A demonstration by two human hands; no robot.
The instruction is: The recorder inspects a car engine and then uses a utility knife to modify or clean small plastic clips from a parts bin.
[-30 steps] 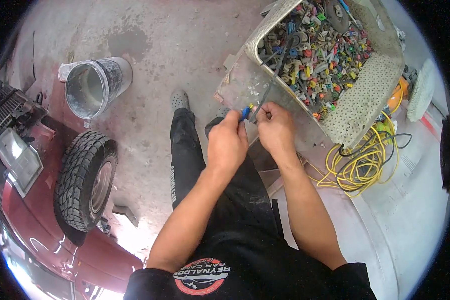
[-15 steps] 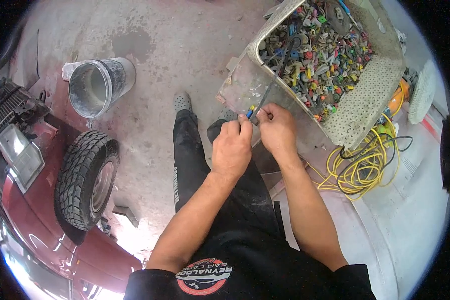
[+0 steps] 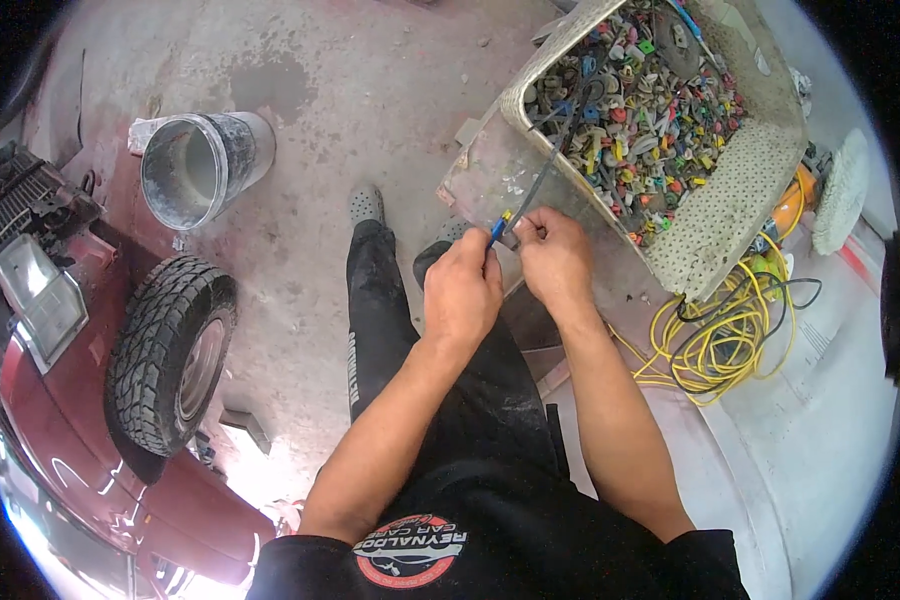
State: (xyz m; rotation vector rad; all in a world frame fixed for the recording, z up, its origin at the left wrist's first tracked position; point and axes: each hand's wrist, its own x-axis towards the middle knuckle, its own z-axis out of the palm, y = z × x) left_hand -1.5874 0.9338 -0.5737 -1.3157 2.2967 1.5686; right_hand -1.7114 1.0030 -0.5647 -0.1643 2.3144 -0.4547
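My left hand (image 3: 461,283) is closed round a slim blue tool with a bit of yellow near its tip (image 3: 497,231); its exact kind is unclear. Close beside it, my right hand (image 3: 554,255) pinches the lower end of a thin dark strip (image 3: 537,186). That strip slants up and right over the rim of a pale perforated basket (image 3: 718,203). Inside the basket lies a heap of small plastic clips (image 3: 650,120) in many colours. The tool's tip is at the strip, though my fingers partly hide where they meet.
A grey bucket (image 3: 249,150) stands on the concrete floor at left. Nearer are a loose-looking knobby tire (image 3: 160,350) and a red vehicle's front (image 3: 80,420). At right, a yellow cord (image 3: 660,345) lies coiled below the basket, near a white fluffy pad (image 3: 840,195).
More of the blue tool shows now, as my left hand has turned slightly. My right hand stays in nearly the same place on the strip.
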